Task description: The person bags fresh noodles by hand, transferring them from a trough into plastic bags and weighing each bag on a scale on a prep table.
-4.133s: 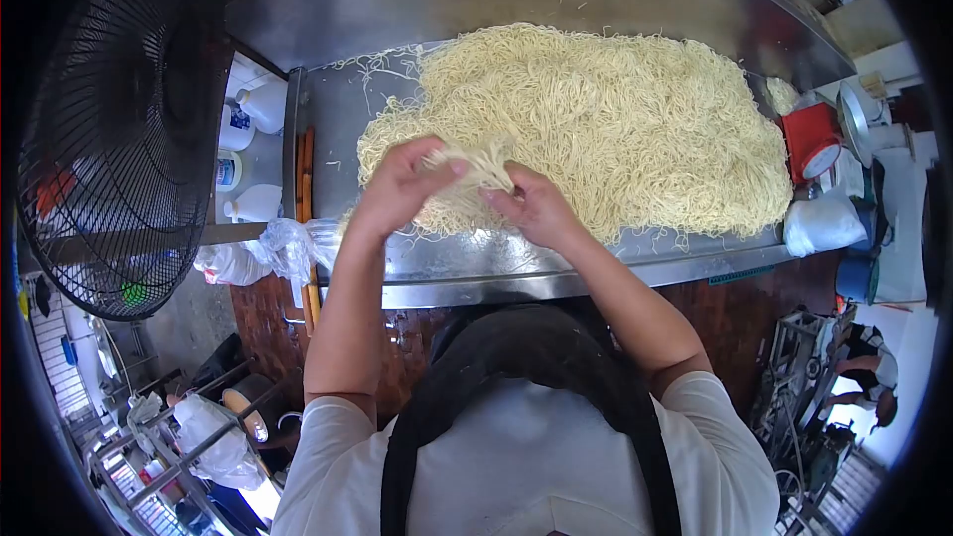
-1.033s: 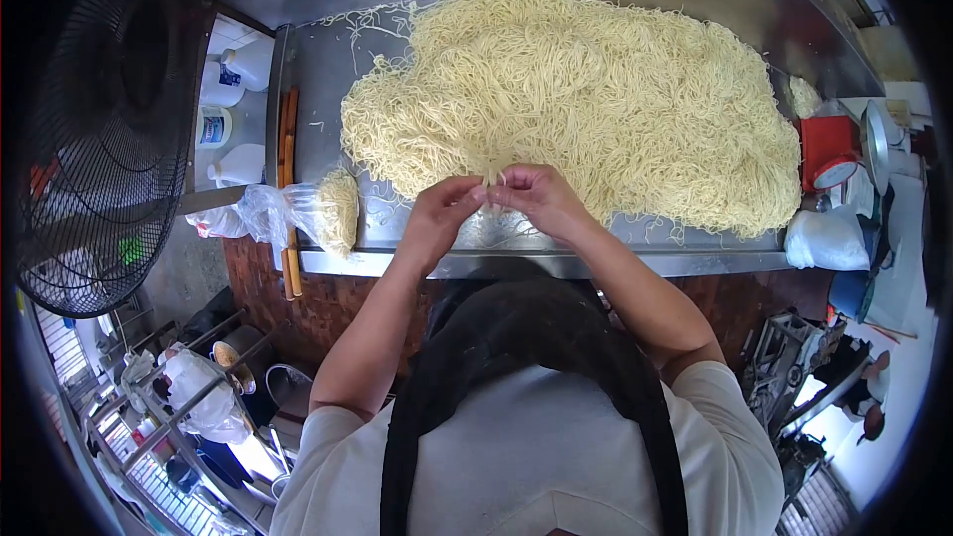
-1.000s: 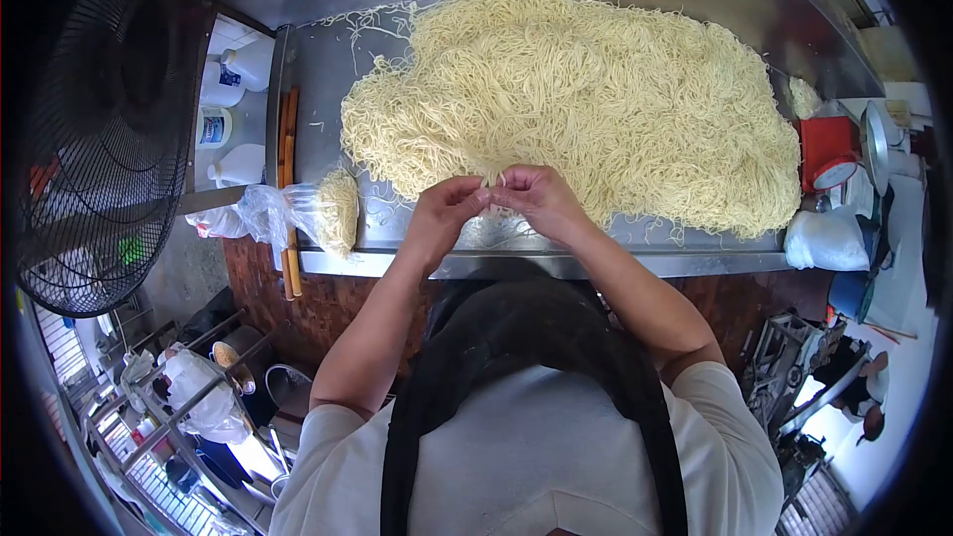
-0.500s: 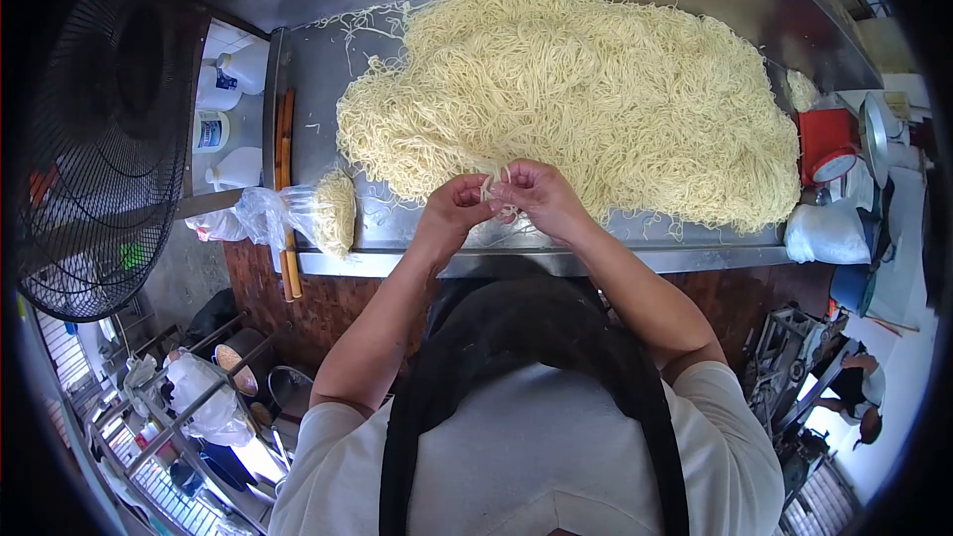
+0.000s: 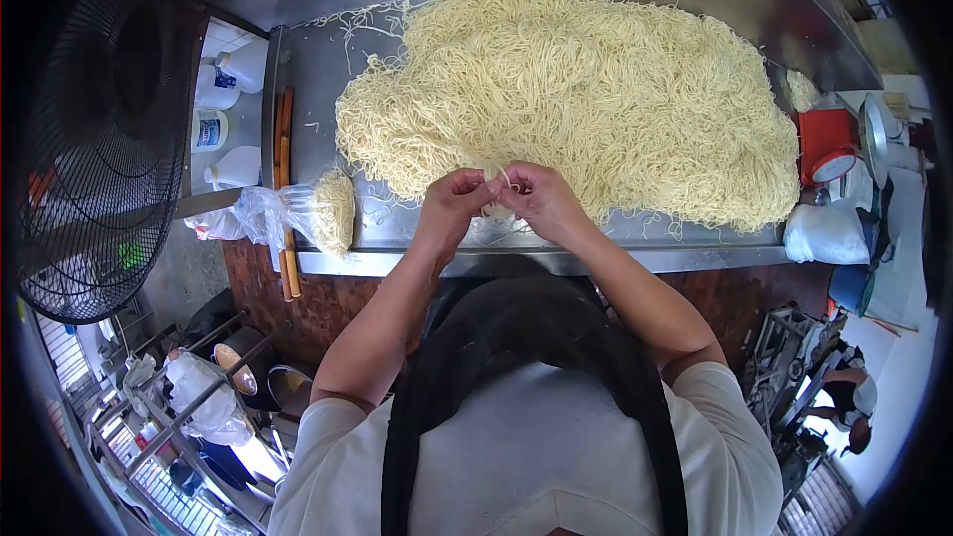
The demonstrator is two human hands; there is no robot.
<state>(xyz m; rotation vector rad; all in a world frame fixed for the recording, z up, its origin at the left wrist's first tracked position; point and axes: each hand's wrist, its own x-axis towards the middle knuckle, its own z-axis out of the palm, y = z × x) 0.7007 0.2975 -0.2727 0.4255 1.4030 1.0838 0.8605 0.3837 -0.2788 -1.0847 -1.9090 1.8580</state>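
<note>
A wide, thick heap of pale yellow noodles (image 5: 596, 99) covers much of the metal table (image 5: 318, 124). At the heap's near edge, my left hand (image 5: 455, 202) and my right hand (image 5: 543, 202) meet with fingertips pinched together. A few noodle strands (image 5: 504, 177) poke out between the fingers, mostly hidden by them. Both hands are closed, thumbs against fingers, just above the table's front part. To the left lies a clear plastic bag (image 5: 333, 213) with noodles in it.
Bamboo poles (image 5: 285, 179) run along the table's left end, near white jugs (image 5: 238, 167) and a large fan (image 5: 104, 149). A red scale (image 5: 826, 144) and a white bag (image 5: 826, 232) sit at the right end. Another person (image 5: 847, 397) is at far right.
My fingers have shifted slightly and drawn closer together around the strands. The person at far right has moved a little. The noodle heap looks the same.
</note>
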